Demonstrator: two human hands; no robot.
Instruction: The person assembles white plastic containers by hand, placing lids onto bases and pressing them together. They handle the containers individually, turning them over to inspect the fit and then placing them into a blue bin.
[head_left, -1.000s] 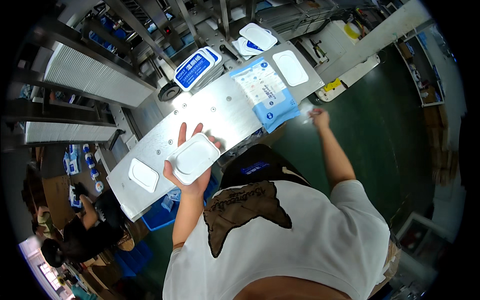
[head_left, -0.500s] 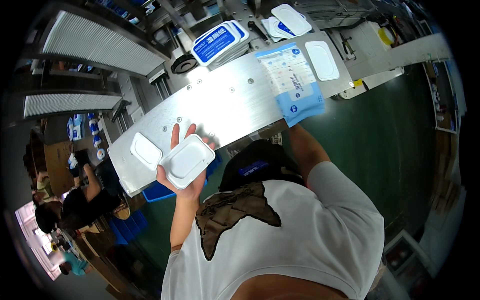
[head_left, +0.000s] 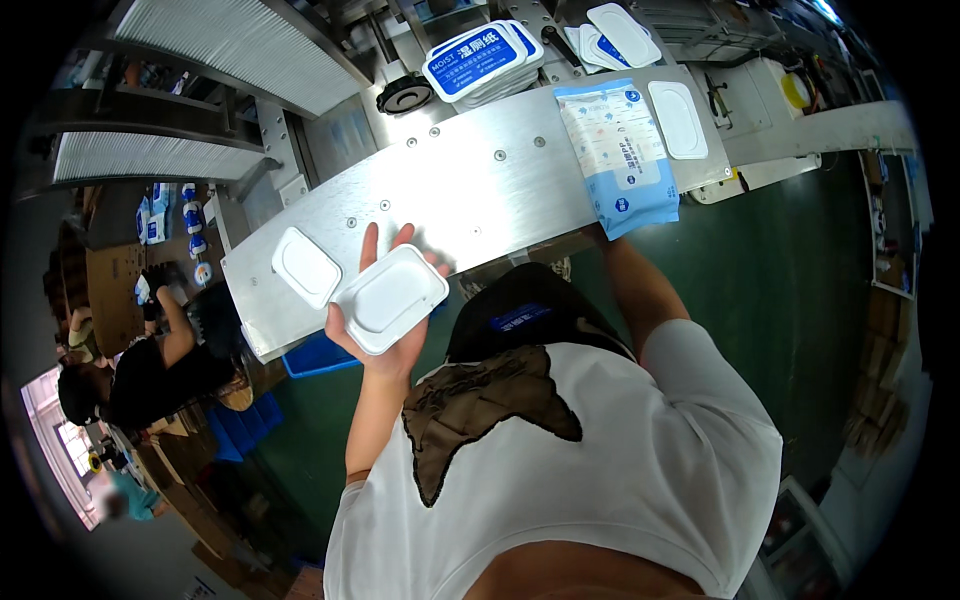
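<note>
On the upturned palm of my left hand (head_left: 405, 350) lies a white plastic lid (head_left: 393, 297), oblong with rounded corners and a recessed middle. Its thumb is at the near side and its fingertips show past the far edge. A similar white lid (head_left: 307, 267) rests on the metal table (head_left: 470, 180) just left of it. My right forearm (head_left: 635, 275) reaches up to the near end of a blue and white wipes packet (head_left: 618, 155), which lies across the table and overhangs its front edge. The fingers of my right hand are hidden there.
Behind the table stands a stack of blue-labelled lids (head_left: 485, 65); more lids (head_left: 622, 35) lie farther right. Another white lid (head_left: 677, 120) is beside the packet. A black knob (head_left: 405, 93) sits at the back, a blue bin (head_left: 322, 355) below the table. People work at far left.
The whole view has shifted, so the table and its things appear farther right and slightly higher. My left hand still bears the lid, and my right arm stays by the packet.
</note>
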